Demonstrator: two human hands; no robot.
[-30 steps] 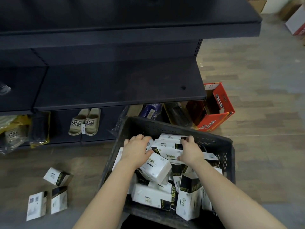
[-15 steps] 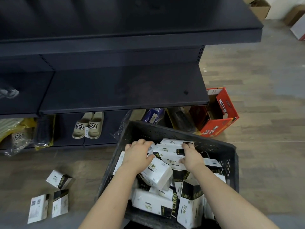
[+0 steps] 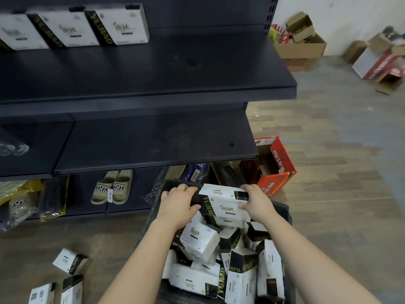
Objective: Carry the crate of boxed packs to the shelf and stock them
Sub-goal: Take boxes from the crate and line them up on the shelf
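Note:
A dark plastic crate [image 3: 282, 212] stands on the floor in front of the shelf, filled with several white-and-black boxed packs [image 3: 199, 240]. Both hands hold one pack [image 3: 223, 205] lifted above the crate's far end. My left hand [image 3: 178, 204] grips its dark left end and my right hand [image 3: 255, 200] grips its right end. Three matching packs [image 3: 72, 29] stand in a row on the top left of the dark shelf [image 3: 153, 139].
Three packs [image 3: 70, 262] lie on the wooden floor at the lower left. Slippers [image 3: 112, 186] and bagged goods fill the bottom shelf. A red carton [image 3: 278, 165] sits beside the shelf end; cardboard boxes [image 3: 300, 44] stand by the far wall.
Both hands have taken hold of one pack and raised it out of the crate. The view has tilted up, bringing the upper shelf with its packs into sight.

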